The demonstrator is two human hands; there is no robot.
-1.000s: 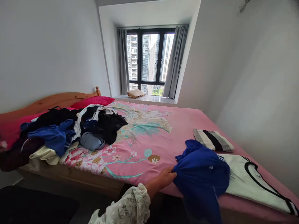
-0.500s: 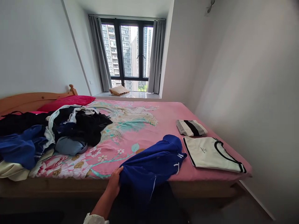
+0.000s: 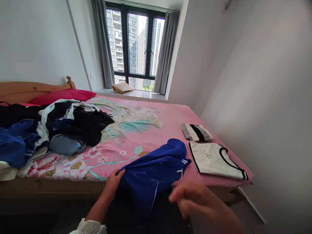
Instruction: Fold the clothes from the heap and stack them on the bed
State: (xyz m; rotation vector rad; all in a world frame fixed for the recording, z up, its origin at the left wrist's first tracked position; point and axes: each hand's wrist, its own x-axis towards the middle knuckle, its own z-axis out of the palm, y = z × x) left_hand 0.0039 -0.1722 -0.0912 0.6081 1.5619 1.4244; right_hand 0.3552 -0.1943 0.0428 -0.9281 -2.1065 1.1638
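Note:
A royal-blue garment (image 3: 151, 165) with white piping, short white stripes and a white drawstring lies rumpled across the bed's front edge, its lower part hanging over. Whether it is trousers or a top I cannot tell. My left hand (image 3: 114, 182) pinches its left end between thumb and fingers, lifting that end slightly. Blurred by motion, my right hand (image 3: 192, 198) is in the air in front of the bed, close to the garment's right side. Its fingers look bent, but their grip is unclear. Right of the garment lies a folded cream T-shirt (image 3: 214, 159) with black trim.
Behind the T-shirt sits a folded black, white and grey piece of clothing (image 3: 197, 132). A tangled pile of dark clothes (image 3: 80, 123) covers the bed's left side, with a grey-blue cap-like item (image 3: 67, 144) at its front. A red pillow (image 3: 65, 95) rests by the wooden headboard (image 3: 31, 87).
My right hand has come into view from the lower right, moving toward the blue garment. My left hand keeps its hold. The view has tilted and shifted a little.

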